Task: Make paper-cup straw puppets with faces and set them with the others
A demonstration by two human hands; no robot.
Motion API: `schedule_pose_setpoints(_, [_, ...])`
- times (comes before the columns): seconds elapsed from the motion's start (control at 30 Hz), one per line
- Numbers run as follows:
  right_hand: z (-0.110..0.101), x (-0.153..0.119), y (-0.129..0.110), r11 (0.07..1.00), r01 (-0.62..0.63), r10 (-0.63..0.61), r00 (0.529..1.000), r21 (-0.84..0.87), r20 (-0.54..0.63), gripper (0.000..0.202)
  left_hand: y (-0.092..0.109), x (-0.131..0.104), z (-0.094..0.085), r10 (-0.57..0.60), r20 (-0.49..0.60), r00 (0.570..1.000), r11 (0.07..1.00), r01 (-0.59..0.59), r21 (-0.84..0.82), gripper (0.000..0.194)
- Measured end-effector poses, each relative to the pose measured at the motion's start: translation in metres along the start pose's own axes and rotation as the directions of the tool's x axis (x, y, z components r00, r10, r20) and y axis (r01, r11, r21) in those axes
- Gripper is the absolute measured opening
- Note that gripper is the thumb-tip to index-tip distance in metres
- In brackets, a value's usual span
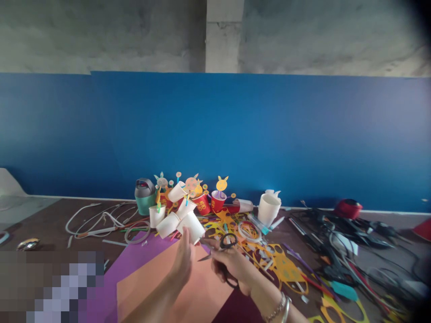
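Note:
My right hand (232, 264) is closed around a pair of dark-handled scissors (228, 241). Their blades are parted and point left toward my other hand. My left hand (183, 260) is seen edge-on, its visible fingers stretched upward. Its fingertips overlap a tilted white paper cup (192, 224), and whether they touch it I cannot tell. Further white cups lie against that one, including a tipped cup (168, 225). Beneath both hands is an orange paper sheet (148, 287), lying over a purple sheet (133, 255).
Behind the cups stand red cups (202, 205) with paper animal figures (222, 184), beside a green-grey container (145, 199). Yellow paper offcuts (286, 267), a tape roll (249, 231) and a white cup (269, 208) lie rightward. Black tools and cables fill the far right.

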State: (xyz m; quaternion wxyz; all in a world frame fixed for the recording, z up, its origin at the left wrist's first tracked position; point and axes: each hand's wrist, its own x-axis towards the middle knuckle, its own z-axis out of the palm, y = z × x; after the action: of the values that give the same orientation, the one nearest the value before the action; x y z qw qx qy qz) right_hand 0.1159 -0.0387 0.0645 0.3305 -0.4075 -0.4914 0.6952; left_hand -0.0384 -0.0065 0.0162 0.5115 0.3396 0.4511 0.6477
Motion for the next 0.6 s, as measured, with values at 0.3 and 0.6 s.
schedule_pose_setpoints(0.3, [-0.007, -0.025, 0.005, 0.383, 0.270, -0.214, 0.956, -0.883, 0.199, 0.053, -0.006, 0.015, -0.005, 0.005, -0.055, 0.998, 0.981, -0.016, -0.194, 0.059])
schedule_pose_setpoints(0.6, [-0.041, -0.002, -0.009, 0.073, -0.312, -0.363, 0.876, -0.947, -0.316, 0.030, -0.001, -0.001, 0.006, 0.221, 0.122, 0.968, 0.967, -0.234, 0.101, 0.040])
